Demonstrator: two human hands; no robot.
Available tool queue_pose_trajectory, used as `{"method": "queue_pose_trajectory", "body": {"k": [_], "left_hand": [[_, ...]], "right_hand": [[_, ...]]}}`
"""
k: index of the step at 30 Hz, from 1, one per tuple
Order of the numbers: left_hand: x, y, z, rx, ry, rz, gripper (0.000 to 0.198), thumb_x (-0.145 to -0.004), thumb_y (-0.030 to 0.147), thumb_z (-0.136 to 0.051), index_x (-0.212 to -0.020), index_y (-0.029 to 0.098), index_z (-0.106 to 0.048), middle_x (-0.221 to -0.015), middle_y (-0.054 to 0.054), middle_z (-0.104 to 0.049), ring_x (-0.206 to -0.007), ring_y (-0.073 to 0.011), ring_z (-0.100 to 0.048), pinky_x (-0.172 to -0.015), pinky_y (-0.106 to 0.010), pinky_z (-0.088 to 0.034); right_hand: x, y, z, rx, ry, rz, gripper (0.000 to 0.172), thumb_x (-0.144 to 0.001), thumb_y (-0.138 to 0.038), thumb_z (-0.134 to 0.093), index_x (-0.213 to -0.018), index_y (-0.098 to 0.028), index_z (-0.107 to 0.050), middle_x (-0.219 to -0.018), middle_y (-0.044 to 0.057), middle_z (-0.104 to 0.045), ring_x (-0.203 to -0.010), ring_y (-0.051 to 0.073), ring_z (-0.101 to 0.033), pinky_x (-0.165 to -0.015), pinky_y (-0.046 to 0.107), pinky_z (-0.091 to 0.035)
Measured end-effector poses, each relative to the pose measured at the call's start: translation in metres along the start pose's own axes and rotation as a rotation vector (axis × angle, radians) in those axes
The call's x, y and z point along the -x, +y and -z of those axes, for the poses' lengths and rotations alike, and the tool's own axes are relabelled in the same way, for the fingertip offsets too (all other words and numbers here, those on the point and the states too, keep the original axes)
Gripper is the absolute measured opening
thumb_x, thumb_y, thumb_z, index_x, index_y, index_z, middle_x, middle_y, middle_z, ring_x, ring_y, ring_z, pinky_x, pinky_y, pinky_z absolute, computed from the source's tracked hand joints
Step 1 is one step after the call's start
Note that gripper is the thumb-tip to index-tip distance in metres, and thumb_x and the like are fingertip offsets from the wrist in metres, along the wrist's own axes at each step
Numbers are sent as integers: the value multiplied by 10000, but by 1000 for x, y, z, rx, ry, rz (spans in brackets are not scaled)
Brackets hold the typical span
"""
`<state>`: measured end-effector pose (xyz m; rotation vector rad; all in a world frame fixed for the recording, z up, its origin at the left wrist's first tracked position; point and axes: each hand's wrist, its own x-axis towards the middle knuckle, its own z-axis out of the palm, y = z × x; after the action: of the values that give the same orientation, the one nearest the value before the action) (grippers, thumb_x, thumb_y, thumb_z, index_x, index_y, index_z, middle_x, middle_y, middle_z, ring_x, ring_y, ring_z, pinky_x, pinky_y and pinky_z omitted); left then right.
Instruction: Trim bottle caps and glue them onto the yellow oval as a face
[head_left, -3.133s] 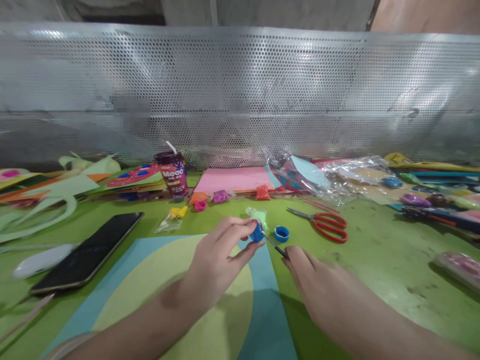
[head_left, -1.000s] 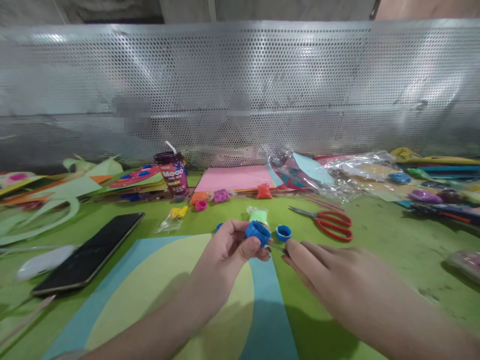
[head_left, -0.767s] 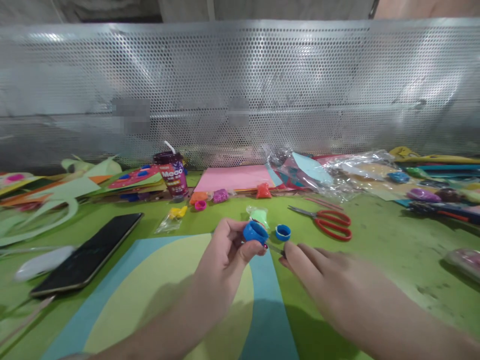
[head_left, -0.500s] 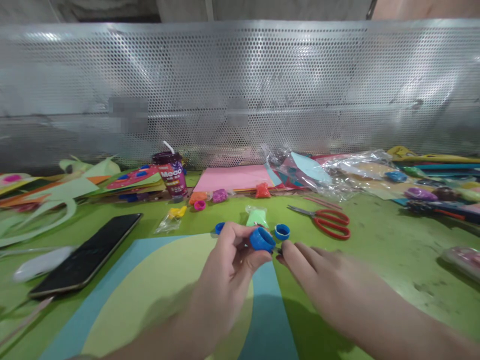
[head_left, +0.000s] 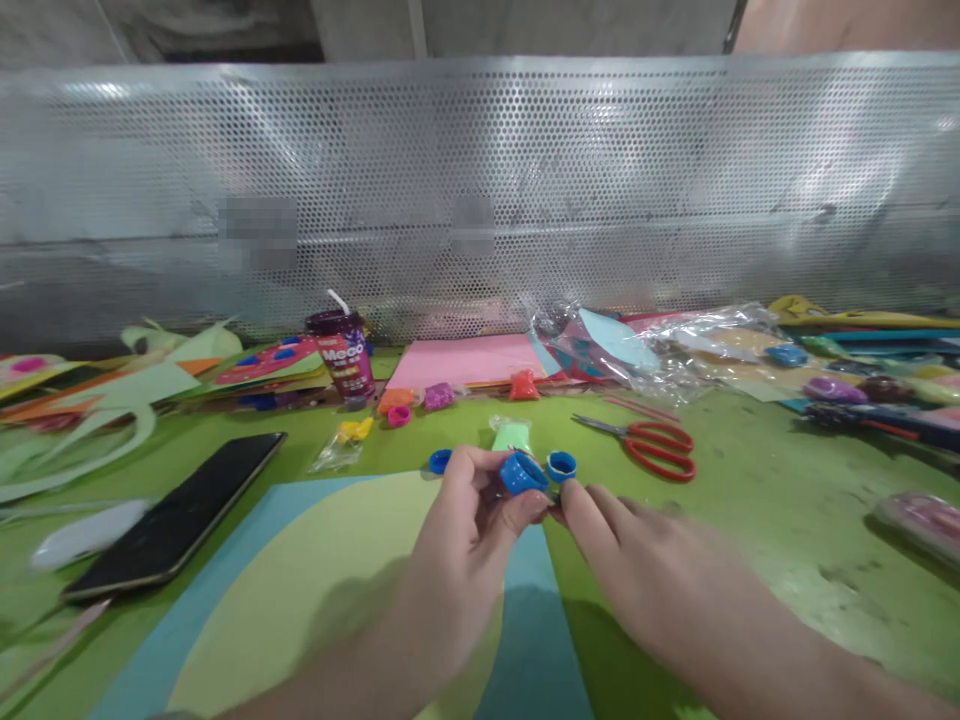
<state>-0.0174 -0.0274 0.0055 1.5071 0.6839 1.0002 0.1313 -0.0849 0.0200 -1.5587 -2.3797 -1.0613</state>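
Between the thumb and fingers of my left hand (head_left: 472, 530) is a blue bottle cap (head_left: 523, 474), tilted with its hollow side toward the right. My right hand (head_left: 630, 550) is closed close beside it, pinching a small dark thing at its fingertips, mostly hidden. A second blue cap (head_left: 561, 466) lies on the table just beyond my right fingers, and a third blue cap (head_left: 440, 461) lies behind my left hand. Past the held cap sits a packet of light green clay (head_left: 511, 436). Under my left hand is a blue sheet (head_left: 536, 620) bearing a large pale yellow-green paper circle (head_left: 322, 590).
Red-handled scissors (head_left: 652, 448) lie to the right. A black phone (head_left: 180, 515) is at left. Along the back stand a purple drink cup (head_left: 345, 360), pink paper (head_left: 469, 360), a red clay packet (head_left: 523, 385) and crumpled clear plastic (head_left: 667, 350), before a perforated metal panel (head_left: 480, 200).
My hands stay nearly in place, with the blue cap turned slightly in my left fingers. The whole view has shifted down a little.
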Motion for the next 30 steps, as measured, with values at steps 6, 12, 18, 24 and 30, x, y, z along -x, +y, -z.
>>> {"method": "queue_pose_trajectory", "body": {"k": [6, 12, 18, 24, 30], "left_hand": [[3, -2, 2, -10, -13, -15, 185, -823, 344, -521, -927, 209, -448, -819, -12, -612, -821, -160, -573, -710, -272, -450], [2, -5, 5, -137, 23, -46, 212, -816, 360, -523, -953, 220, -442, -882, -24, -602, -876, -172, -562, -730, -280, -448], [1, -9, 8, -226, 19, -191, 193, -797, 276, -564, -954, 219, -467, -913, -39, -593, -877, -181, -563, -768, -305, -439], [-2, -6, 6, -130, 10, -84, 201, -801, 311, -554, -945, 211, -456, -906, -42, -595, -870, -186, -561, -754, -318, -437], [-4, -8, 3, -89, -43, -28, 202, -844, 356, -475, -967, 205, -423, -875, -32, -586, -827, -169, -563, -758, -339, -433]], "right_hand": [[0, -3, -1, -46, 57, -15, 317, -625, 1, -372, -891, -102, -510, -614, 32, -574, -405, 148, -507, -310, 273, -219], [0, -3, -1, -114, 20, -18, 264, -602, -25, -408, -825, -155, -463, -591, 4, -550, -363, 135, -459, -334, 281, -138], [4, -1, -2, -160, -24, 16, 331, -513, -11, -390, -782, -204, -380, -505, -43, -471, -317, 134, -411, -354, 296, -72], [1, 0, -2, -149, -50, -8, 300, -569, 7, -379, -792, -193, -392, -557, -21, -508, -341, 141, -443, -354, 289, -68], [3, 1, -1, -117, -43, -29, 315, -585, 8, -364, -830, -180, -423, -573, -14, -521, -329, 146, -439, -357, 289, -65]]}}
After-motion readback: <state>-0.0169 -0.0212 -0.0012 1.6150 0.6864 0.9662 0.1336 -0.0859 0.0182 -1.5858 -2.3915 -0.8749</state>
